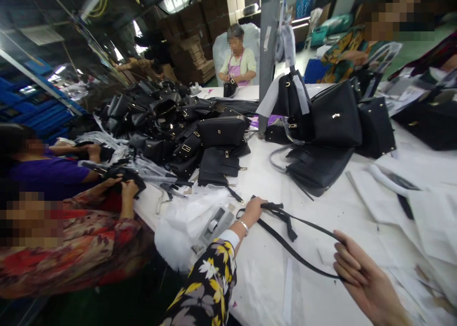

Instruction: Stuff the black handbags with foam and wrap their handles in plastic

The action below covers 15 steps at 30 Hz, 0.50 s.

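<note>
Stretching a black strap [282, 212] across the white table [264, 178] at lower centre, the person grips one end in the closed left hand [253, 211]. The right hand [357, 271], lower right, curls its fingers round the other. The strap seems joined to no bag, and handbags [221, 131] lie heaped at upper left.

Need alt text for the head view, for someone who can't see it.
The left hand and right hand hold a thin black strap between them over a white table. A pile of black handbags lies behind, and other people work around the table.
</note>
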Available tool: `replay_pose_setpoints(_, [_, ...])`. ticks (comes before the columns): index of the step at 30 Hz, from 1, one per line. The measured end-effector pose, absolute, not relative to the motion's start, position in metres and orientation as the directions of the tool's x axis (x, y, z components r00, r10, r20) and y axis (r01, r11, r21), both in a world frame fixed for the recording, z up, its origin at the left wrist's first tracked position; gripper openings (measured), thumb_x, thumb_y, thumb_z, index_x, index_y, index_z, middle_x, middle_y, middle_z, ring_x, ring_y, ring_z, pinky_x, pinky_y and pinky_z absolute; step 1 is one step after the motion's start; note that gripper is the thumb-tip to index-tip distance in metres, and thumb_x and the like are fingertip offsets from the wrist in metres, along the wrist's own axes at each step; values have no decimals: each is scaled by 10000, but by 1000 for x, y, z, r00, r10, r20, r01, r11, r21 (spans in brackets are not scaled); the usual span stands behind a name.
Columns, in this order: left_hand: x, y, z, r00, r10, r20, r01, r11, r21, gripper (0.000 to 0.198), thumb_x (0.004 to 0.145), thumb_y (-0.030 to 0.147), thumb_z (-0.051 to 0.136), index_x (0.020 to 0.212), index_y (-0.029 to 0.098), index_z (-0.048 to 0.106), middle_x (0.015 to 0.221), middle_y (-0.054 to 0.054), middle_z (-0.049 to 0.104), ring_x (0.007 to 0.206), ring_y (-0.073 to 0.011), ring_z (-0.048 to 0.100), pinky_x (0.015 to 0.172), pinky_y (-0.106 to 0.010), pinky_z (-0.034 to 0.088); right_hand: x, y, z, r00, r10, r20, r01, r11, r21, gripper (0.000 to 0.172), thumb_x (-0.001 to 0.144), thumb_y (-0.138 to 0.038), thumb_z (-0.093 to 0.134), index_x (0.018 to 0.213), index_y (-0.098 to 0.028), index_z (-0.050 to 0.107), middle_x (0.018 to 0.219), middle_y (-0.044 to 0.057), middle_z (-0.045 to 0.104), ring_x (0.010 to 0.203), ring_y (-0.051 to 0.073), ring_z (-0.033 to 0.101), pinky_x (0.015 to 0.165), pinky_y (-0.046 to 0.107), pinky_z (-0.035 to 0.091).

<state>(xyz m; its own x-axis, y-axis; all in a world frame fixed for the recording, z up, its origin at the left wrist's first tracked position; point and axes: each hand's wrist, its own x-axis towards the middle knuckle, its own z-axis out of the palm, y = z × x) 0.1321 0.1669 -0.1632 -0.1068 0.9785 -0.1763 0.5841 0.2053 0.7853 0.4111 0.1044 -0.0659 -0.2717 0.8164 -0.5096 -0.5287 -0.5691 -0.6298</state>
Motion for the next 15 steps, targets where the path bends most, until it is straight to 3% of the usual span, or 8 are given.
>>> replay_pose_setpoints(4, [133,162,-125,-242,965,-101,398,194,897,254,943,373,578,1035,150,657,964,-52,691,827,-162,660,763,-344,553,436,83,-28,-128,890,-439,-571,-428,-701,191,920,-340,572,1006,-212,685,587,-89,113,483,71,-26,331,224,114])
replay_pose_setpoints(6, [121,143,-101,-363,927,-91,295,206,933,329,958,431,515,1012,144,667,809,-30,683,655,-135,628,617,-271,519,437,74,-15,-67,911,-406,-568,-369,-736,209,942,-344,522,983,-221,687,574,-85,97,483,83,-32,335,249,114])
replay_pose_setpoints(8, [97,106,-79,-490,868,-88,203,212,956,411,944,498,479,1004,141,676,760,-32,682,605,-133,610,558,-239,479,427,66,-3,-43,921,-387,-529,-350,-773,250,948,-362,502,1047,-234,692,545,-82,128,475,89,-21,337,260,119])
replay_pose_setpoints(12, [27,-10,-49,-704,701,-118,86,249,965,445,858,532,535,1025,147,686,961,-86,727,842,-209,679,704,-279,527,385,52,14,-55,928,-368,-287,-368,-884,470,931,-458,546,1365,-277,560,468,-77,251,420,87,119,339,216,183])
replay_pose_setpoints(15, [-23,-121,-47,-815,550,-180,43,367,929,452,803,515,545,1027,149,688,1015,-108,733,989,-291,676,809,-362,538,354,46,20,-36,945,-324,-51,-326,-944,671,870,-551,629,1471,-337,422,528,-54,461,427,67,259,377,164,283])
